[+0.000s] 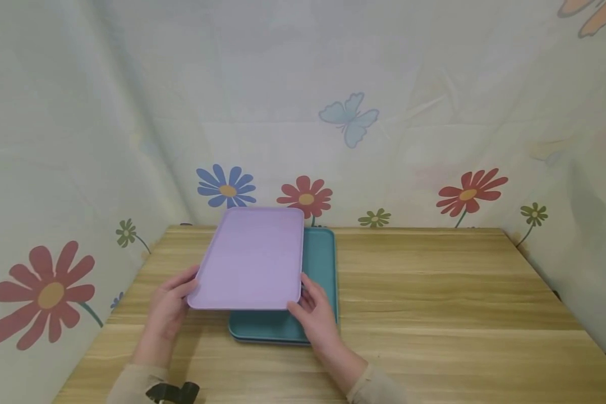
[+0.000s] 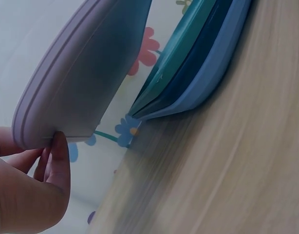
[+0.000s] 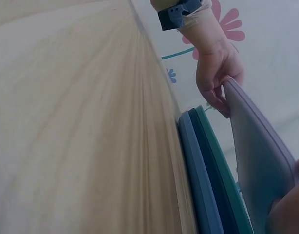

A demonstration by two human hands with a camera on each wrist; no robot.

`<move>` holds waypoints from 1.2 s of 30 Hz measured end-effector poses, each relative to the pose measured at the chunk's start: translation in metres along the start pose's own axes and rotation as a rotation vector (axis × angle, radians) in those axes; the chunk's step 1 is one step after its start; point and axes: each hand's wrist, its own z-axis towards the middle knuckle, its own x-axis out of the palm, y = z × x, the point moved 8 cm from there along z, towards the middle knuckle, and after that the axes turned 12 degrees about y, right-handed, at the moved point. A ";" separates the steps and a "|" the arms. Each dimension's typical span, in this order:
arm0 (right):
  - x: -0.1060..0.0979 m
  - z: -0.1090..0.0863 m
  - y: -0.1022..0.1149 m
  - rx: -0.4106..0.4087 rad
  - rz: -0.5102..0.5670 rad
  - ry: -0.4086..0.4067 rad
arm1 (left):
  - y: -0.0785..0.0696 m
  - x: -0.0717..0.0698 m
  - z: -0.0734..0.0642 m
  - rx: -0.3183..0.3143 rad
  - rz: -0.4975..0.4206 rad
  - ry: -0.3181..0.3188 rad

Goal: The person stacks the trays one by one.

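Observation:
A flat purple tray (image 1: 252, 258) is held up off the table between both hands, over a stack of trays. My left hand (image 1: 169, 303) pinches its near left corner, thumb and fingers on opposite faces in the left wrist view. At the near right corner my right hand (image 1: 315, 311) grips the edge, with the thumb at the rim. Below lies the stack, a teal tray (image 1: 323, 269) on top. In the left wrist view a dark blue tray (image 2: 193, 63) and a lighter blue tray (image 2: 213, 73) show under it. The purple tray covers much of the stack in the head view.
The stack rests on a wood-grain table (image 1: 444, 314), left of its middle. A pale cloth (image 1: 409, 73) printed with flowers and a butterfly hangs behind and along both sides. A dark band with a device (image 1: 174, 393) is strapped at the left wrist.

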 end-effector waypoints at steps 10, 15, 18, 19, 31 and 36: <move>-0.019 -0.003 -0.002 0.026 -0.055 -0.046 | 0.008 0.013 0.005 -0.006 0.062 0.045; -0.031 -0.007 0.000 0.049 -0.093 -0.067 | 0.013 0.022 0.006 -0.011 0.075 0.058; -0.036 -0.011 0.001 0.056 -0.093 -0.070 | 0.017 0.026 0.006 -0.021 0.072 0.055; -0.038 -0.011 0.001 0.052 -0.094 -0.072 | 0.017 0.029 0.006 -0.016 0.070 0.057; -0.054 -0.021 0.003 0.065 -0.122 -0.071 | 0.027 0.045 0.005 0.002 0.129 0.060; -0.061 -0.023 0.003 0.075 -0.109 -0.083 | 0.029 0.051 0.004 0.003 0.164 0.076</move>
